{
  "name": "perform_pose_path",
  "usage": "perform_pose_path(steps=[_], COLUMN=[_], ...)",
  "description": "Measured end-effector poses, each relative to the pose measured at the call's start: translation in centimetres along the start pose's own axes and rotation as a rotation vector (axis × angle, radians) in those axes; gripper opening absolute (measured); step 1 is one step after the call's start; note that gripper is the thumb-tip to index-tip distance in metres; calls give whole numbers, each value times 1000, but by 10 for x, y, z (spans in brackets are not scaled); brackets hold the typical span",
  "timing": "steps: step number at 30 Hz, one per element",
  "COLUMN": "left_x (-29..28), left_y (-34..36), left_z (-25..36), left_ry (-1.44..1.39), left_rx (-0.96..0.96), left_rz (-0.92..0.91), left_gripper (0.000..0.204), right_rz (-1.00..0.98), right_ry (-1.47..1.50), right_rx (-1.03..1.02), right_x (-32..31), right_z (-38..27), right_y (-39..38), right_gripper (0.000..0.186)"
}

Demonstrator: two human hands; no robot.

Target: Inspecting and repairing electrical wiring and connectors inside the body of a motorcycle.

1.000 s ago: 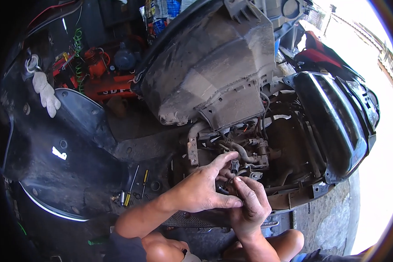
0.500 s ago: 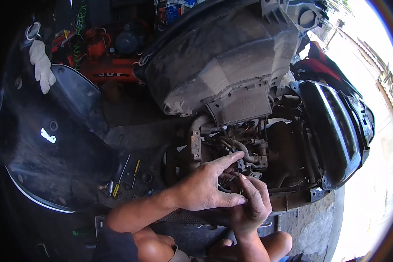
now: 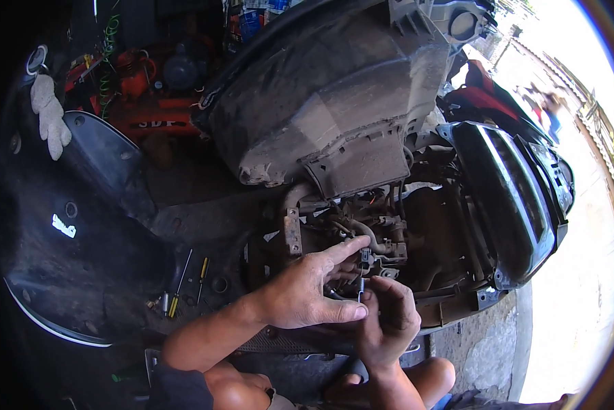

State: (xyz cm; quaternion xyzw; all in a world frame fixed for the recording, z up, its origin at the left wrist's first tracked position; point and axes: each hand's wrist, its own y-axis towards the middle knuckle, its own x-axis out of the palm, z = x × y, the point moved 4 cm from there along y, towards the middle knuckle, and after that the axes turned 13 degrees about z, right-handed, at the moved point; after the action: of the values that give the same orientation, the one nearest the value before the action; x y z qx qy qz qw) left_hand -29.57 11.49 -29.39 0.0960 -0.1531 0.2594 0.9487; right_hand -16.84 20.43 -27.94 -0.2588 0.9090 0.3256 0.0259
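Note:
My left hand [image 3: 310, 287] reaches in over the engine bay [image 3: 351, 222] of a scooter, thumb spread away from its index finger. Just below that index fingertip is a small dark connector [image 3: 366, 257], seemingly held by the fingers, which are partly hidden behind it. My right hand [image 3: 390, 318] is right beside it, thumb and fingers closed on a thin silvery metal piece [image 3: 361, 288] that stands upright below the connector. The far end of this piece is too small to make out. A pale curved hose [image 3: 368, 229] runs past my left index finger.
Beyond my hands rises a large dusty underseat housing [image 3: 334, 109]. Two screwdrivers [image 3: 176, 304] and small parts lie on the floorboard at left, by the dark body panel [image 3: 81, 239]. A red compressor [image 3: 150, 119] stands behind. At right sits a glossy black tail section [image 3: 508, 205].
The whole view has shifted, so the scooter sits slightly further left. My right fingers have curled in and dropped a little, and the silvery piece now shows between my hands. My left hand keeps its pose.

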Motion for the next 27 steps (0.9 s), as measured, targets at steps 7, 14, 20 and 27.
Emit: perform_pose_path(steps=[7, 14, 20, 27], left_x=[8, 8, 13, 8], left_y=[3, -7, 0, 6], left_z=[6, -6, -3, 4], left_ry=[-11, 77, 67, 20], left_rx=[2, 21, 50, 50], left_rz=[-13, 72, 94, 135], left_gripper=[106, 100, 76, 77], right_rz=[-225, -350, -394, -408], right_ry=[170, 505, 594, 836], right_rx=[527, 907, 991, 973], right_x=[-7, 12, 11, 47], right_z=[7, 24, 24, 47], right_y=[21, 11, 12, 5], right_gripper=[38, 38, 35, 34])
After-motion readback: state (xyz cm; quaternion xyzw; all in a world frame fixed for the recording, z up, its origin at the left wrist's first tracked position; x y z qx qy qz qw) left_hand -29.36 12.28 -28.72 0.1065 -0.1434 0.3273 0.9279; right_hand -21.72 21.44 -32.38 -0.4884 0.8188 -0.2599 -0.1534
